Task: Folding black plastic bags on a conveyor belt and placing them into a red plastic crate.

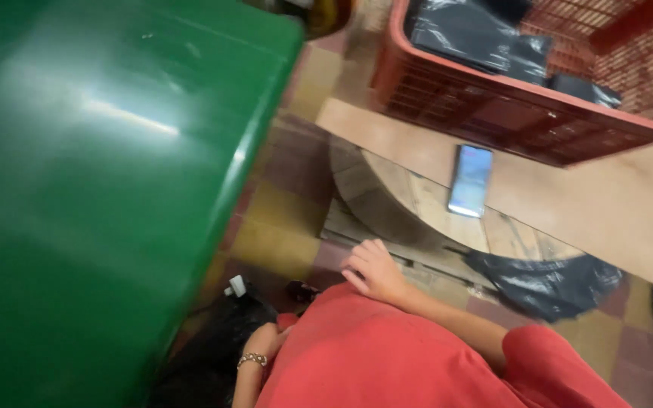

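My right hand (372, 270) rests at the edge of my red garment (387, 355), fingers loosely spread and holding nothing. It is close to a round wooden board (402, 200). My left hand (264, 340), with a bracelet on the wrist, is low down beside a black bag (217, 340). The red garment hides most of its fingers, so its grip does not show. A small white plug-like object (236, 286) lies on the floor just above the left hand.
A large glossy green plastic surface (92, 174) fills the left side. A phone (470, 180) lies on the wooden board. A red crate (523, 106) with black bags stands behind, and a crumpled black plastic bag (546, 283) lies on the tiled floor (281, 242).
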